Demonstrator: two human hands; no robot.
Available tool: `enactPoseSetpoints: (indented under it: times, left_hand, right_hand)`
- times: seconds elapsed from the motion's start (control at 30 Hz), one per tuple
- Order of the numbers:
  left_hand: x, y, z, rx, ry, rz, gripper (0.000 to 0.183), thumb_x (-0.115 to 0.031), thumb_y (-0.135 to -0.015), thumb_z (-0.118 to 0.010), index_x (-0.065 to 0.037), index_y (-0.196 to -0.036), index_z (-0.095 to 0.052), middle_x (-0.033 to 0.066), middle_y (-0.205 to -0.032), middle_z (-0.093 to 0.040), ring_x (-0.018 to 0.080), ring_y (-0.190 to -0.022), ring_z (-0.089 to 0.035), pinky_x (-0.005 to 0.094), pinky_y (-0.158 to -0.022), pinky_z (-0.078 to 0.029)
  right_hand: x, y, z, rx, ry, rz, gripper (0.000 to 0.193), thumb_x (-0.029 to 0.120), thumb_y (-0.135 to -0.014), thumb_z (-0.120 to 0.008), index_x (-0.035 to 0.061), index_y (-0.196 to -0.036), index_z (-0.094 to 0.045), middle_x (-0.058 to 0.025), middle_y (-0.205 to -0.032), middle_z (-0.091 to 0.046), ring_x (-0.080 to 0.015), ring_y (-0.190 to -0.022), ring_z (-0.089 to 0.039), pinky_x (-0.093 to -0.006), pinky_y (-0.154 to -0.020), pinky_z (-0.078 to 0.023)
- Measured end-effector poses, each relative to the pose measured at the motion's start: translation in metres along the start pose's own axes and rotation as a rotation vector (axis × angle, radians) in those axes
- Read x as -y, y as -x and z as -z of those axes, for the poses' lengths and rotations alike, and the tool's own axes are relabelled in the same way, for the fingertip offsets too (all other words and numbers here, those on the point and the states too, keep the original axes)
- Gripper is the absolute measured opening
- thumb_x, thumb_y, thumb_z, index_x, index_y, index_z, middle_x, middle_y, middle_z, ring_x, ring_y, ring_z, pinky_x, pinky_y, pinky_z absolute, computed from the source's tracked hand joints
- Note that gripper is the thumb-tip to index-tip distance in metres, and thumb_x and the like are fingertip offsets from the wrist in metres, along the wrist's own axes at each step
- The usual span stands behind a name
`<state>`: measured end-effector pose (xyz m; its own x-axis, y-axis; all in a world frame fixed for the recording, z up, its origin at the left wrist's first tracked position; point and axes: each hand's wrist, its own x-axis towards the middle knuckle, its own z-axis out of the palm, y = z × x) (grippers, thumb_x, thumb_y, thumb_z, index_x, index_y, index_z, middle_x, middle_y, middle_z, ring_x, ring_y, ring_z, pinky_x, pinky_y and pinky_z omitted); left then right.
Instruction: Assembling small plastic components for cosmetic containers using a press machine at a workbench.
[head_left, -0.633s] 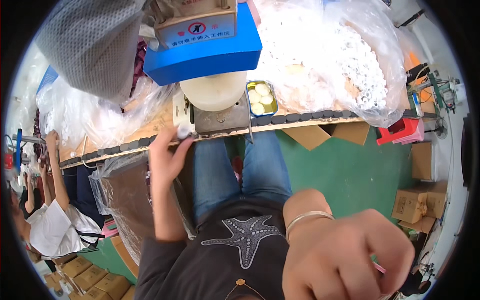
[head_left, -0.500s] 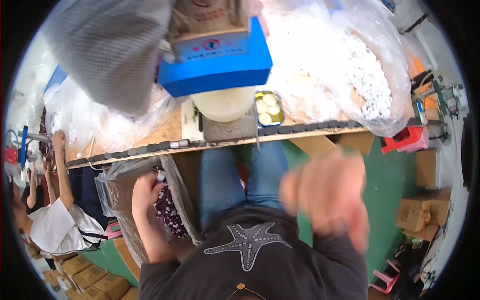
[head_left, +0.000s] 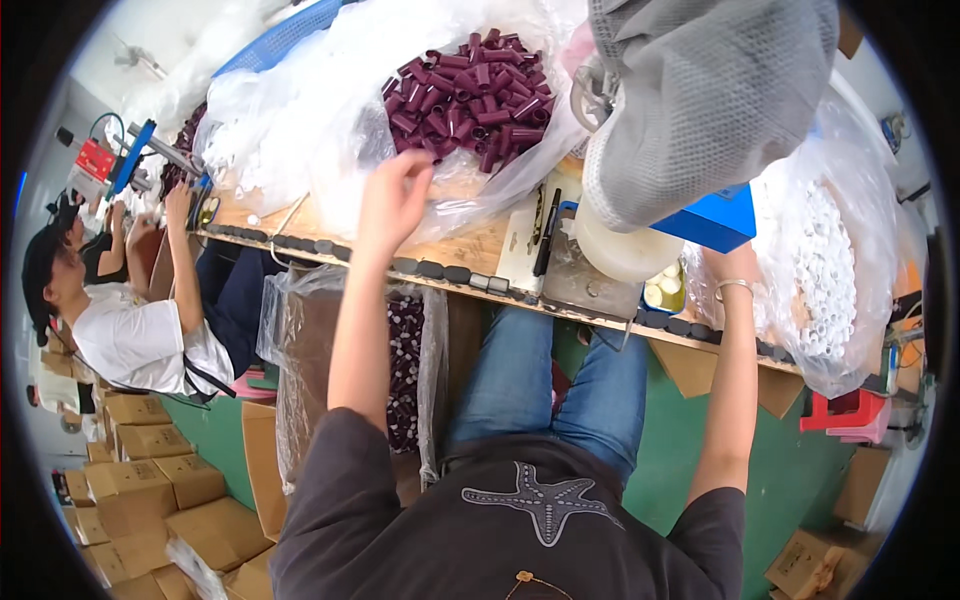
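My left hand (head_left: 392, 195) reaches up over the wooden bench (head_left: 470, 250) toward a clear plastic bag (head_left: 400, 130) of several dark maroon tubes (head_left: 470, 85); its fingers are curled and what they hold cannot be made out. My right hand (head_left: 735, 265), with a bracelet on the wrist, rests at the bench edge beside a small tin of pale round caps (head_left: 665, 290), under the blue machine (head_left: 715, 215). A grey mesh-covered part (head_left: 710, 90) hangs above a white cup-shaped part (head_left: 620, 250).
A bag of white caps (head_left: 830, 270) lies at the right. A plastic-lined box (head_left: 330, 350) with maroon pieces stands by my left knee. A person in a white shirt (head_left: 130, 335) works at the left. Cardboard boxes (head_left: 150, 480) are stacked on the green floor.
The view swung left. My left hand rose from the box below the bench up to the maroon tube bag. My right hand moved from near my lap to the bench by the tin.
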<state>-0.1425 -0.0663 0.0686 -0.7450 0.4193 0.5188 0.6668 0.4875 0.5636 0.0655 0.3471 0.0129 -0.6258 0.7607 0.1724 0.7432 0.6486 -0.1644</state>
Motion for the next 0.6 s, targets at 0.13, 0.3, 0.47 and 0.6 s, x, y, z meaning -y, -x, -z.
enactPoseSetpoints:
  times: [0.13, 0.3, 0.47, 0.6]
  left_hand:
    - [0.016, -0.036, -0.068, 0.032, -0.215, -0.130, 0.047, -0.004, -0.073, -0.065, -0.006, -0.119, -0.055, 0.0120, -0.112, -0.056, 0.0332, -0.104, -0.052, 0.0399, -0.088, -0.047]
    - [0.041, -0.045, -0.110, -0.138, -0.265, -0.110, 0.045, -0.009, -0.063, -0.079, 0.000, -0.103, -0.060, 0.0141, -0.108, -0.057, 0.0338, -0.101, -0.054, 0.0394, -0.087, -0.046]
    - [0.074, -0.042, -0.108, -0.317, -0.242, -0.238, 0.030, -0.010, -0.073, -0.072, 0.003, -0.098, -0.062, 0.0176, -0.104, -0.063, 0.0361, -0.096, -0.060, 0.0409, -0.086, -0.048]
    - [0.009, -0.026, -0.069, -0.289, -0.109, 0.007, 0.023, -0.007, -0.078, -0.069, 0.003, -0.097, -0.061, 0.0159, -0.099, -0.066, 0.0246, -0.089, -0.065, 0.0340, -0.079, -0.051]
  right_hand:
    - [-0.018, 0.007, -0.007, -0.142, -0.069, 0.191, 0.028, 0.032, -0.084, -0.066, 0.0048, -0.090, -0.066, -0.0144, -0.072, -0.065, -0.0323, -0.067, -0.064, -0.0408, -0.062, -0.050]
    - [-0.014, 0.045, 0.017, -0.195, -0.614, 0.169, 0.016, 0.011, -0.086, -0.066, 0.0024, -0.100, -0.067, -0.0060, -0.064, -0.060, -0.0134, -0.058, -0.056, -0.0252, -0.056, -0.045]
    - [0.056, 0.115, 0.031, 0.164, -1.342, 0.393, 0.012, 0.004, -0.080, -0.071, 0.0032, -0.092, -0.067, -0.0015, -0.076, -0.061, -0.0088, -0.065, -0.054, -0.0227, -0.057, -0.043]
    - [0.084, 0.133, 0.038, 0.208, -1.013, 0.553, 0.012, 0.007, -0.080, -0.071, 0.0002, -0.086, -0.065, -0.0101, -0.077, -0.060, -0.0212, -0.067, -0.059, -0.0301, -0.060, -0.046]
